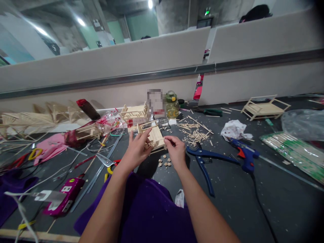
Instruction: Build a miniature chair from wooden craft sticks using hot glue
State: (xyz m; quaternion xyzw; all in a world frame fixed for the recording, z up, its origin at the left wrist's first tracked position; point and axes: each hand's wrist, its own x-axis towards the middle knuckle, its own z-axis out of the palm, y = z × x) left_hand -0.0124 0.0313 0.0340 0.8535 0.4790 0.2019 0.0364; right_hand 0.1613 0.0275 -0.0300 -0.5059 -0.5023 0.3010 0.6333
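In front of me sits a miniature piece of furniture [155,135] built from thin wooden sticks, with a slatted top. My left hand [136,150] holds its left side between thumb and fingers, the outer fingers lifted. At its right front corner, my right hand [176,150] pinches one end of a thin wooden stick [160,139], which lies across the near edge; fingers partly hide the contact. Several small flower-shaped wooden pieces [166,164] lie just below the hands. To the right is a pile of short cut sticks [198,136].
Blue cutters [202,157] and a blue glue gun [246,157] lie right, near crumpled tissue [234,130]. A miniature bench [264,108] stands back right. A green bottle [172,104] is behind. Scissors [106,161], cables and a magenta power strip [67,195] lie left.
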